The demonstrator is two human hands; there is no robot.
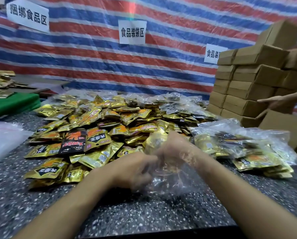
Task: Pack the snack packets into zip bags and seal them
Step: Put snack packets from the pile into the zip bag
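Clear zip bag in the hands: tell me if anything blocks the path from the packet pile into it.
Nothing visible does. The heap of gold foil snack packets lies just beyond the clear plastic zip bag, gripped by the left hand and draped over the right hand; blur hides its mouth.

Brown boxes (247,87) are standing stacked at the counter's (110,213) right end, a green cloth (11,104) is lying at its left, a striped sheet (92,57) is hanging behind.

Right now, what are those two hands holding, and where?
A clear zip bag: the left hand pinches its open edge, while the right hand, inside the bag, seems to grip a gold snack packet.
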